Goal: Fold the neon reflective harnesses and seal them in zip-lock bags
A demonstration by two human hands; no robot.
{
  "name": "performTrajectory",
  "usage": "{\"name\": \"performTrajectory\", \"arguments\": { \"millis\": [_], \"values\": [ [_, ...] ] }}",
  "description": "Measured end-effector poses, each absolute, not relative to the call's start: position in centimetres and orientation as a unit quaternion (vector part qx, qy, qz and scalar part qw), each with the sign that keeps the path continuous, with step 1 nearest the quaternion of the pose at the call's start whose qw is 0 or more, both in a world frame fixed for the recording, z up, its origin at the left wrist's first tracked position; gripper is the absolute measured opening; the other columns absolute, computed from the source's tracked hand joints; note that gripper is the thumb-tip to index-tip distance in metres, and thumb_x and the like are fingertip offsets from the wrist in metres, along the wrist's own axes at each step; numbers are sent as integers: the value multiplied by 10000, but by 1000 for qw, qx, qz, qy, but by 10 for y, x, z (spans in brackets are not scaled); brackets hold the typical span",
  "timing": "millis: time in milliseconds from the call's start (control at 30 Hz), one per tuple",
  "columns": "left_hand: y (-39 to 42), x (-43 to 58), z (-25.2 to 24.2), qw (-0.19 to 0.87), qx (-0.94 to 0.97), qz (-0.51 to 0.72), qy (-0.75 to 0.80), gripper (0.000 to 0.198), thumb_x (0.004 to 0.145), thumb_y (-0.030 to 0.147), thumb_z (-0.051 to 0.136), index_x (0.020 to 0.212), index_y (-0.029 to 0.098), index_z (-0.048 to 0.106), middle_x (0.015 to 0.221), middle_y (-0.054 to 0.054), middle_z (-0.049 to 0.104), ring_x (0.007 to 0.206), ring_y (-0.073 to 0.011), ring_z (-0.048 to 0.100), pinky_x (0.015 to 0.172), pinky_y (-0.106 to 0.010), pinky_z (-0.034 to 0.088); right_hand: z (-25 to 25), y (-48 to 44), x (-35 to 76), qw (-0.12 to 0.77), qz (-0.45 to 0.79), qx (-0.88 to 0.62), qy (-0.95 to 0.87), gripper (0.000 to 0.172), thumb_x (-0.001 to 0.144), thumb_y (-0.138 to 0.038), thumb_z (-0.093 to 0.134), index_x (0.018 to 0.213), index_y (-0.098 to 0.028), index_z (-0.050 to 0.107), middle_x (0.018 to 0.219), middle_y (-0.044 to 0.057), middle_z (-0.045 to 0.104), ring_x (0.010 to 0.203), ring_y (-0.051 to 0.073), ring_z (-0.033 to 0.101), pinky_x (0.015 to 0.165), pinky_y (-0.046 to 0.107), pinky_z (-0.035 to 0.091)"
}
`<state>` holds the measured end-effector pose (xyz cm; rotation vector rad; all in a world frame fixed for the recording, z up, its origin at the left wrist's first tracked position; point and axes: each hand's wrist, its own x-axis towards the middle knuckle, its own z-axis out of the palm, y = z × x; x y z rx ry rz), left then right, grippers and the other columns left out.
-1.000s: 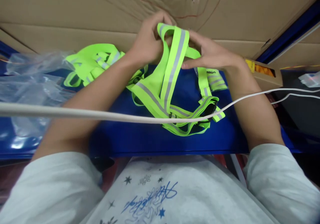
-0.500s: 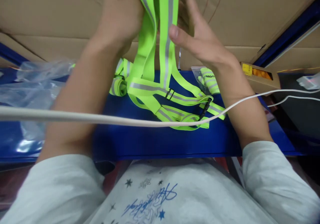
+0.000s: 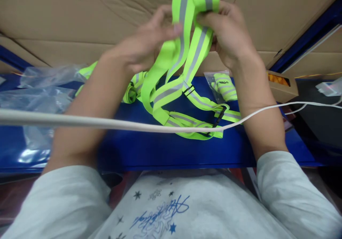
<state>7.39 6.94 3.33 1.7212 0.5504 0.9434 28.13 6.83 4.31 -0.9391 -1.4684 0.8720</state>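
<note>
A lime-yellow reflective strap vest with grey stripes hangs from my hands, its upper loop raised. My right hand pinches the gathered straps between thumb and fingers. At the loop's left side, my left hand has its thumb across a strap and its fingers partly hidden behind; motion blurs it. The vest's lower straps lie curled on the blue shelf, with a black slider and a black buckle. Behind my left forearm sits a rolled yellow-green strap bundle.
Clear plastic bags lie on the left of the blue shelf. A bagged folded vest and a cardboard box stand to the right. A white cable crosses in front of my forearms. Cardboard forms the back.
The vest's upper part has moved right, and its top loop has come into view. My left hand has shifted right, and my right hand has closed on the straps.
</note>
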Motion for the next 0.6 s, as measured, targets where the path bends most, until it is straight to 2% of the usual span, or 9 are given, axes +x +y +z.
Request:
{"name": "performTrajectory", "arguments": {
  "millis": [67, 133, 233, 300, 367, 467, 533, 600],
  "values": [
    [72, 69, 22, 471, 754, 367, 273, 719, 814, 365, 923, 1398, 225, 527, 1201, -33, 702, 1066, -251, 721, 939, -416, 594, 44, 70, 283, 579, 348, -410, -613, 125, 890, -90, 526, 849, -185, 595, 709, -21, 548, 645, 131, 584, 546, 238, 478],
    [73, 64, 16, 429, 765, 352, 327, 832, 715, 341, 994, 1403, 209, 544, 1121, -46, 714, 952, -248, 719, 884, -464, 593, 46, 72, 288, 595, 311, -414, -616, 180, 874, -59, 480, 774, -194, 545, 685, -12, 511, 645, 135, 579, 584, 247, 484],
    [75, 55, 17, 428, 745, 362, 361, 639, 719, 319, 981, 1263, 166, 681, 968, -43, 726, 835, -220, 694, 866, -517, 588, 49, 75, 298, 592, 247, -438, -630, 220, 862, -55, 495, 699, -199, 527, 665, 0, 483, 629, 139, 526, 567, 255, 433],
    [81, 47, 23, 458, 715, 381, 366, 422, 706, 278, 967, 1039, 138, 749, 857, -25, 727, 744, -170, 662, 895, -516, 594, 51, 74, 304, 581, 247, -446, -634, 204, 858, -53, 539, 719, -189, 603, 698, 11, 556, 654, 144, 553, 575, 259, 444],
    [90, 38, 29, 482, 687, 403, 366, 314, 686, 247, 945, 887, 131, 732, 753, -1, 711, 658, -134, 622, 940, -527, 604, 53, 72, 308, 580, 282, -420, -639, 194, 817, -25, 560, 796, -164, 694, 759, 30, 658, 695, 157, 628, 643, 276, 519],
    [103, 27, 32, 495, 680, 411, 350, 305, 759, 288, 899, 957, 133, 725, 742, 1, 716, 691, -171, 658, 1030, -629, 581, 53, 68, 314, 563, 344, -376, -651, 243, 762, -32, 589, 912, -125, 756, 793, 53, 743, 708, 190, 688, 689, 313, 574],
    [108, 22, 31, 499, 681, 421, 331, 313, 835, 363, 871, 993, 142, 715, 759, -5, 717, 733, -189, 673, 1078, -689, 547, 51, 66, 318, 522, 385, -372, -663, 211, 823, -129, 658, 996, -130, 780, 799, 57, 765, 726, 204, 701, 662, 308, 572],
    [109, 22, 28, 497, 682, 440, 308, 305, 895, 426, 834, 969, 162, 700, 778, 0, 715, 747, -171, 650, 1118, -663, 539, 48, 65, 323, 466, 420, -363, -689, 229, 904, -291, 733, 1074, -151, 797, 835, 62, 786, 761, 196, 716, 660, 283, 571]
  ]
}}
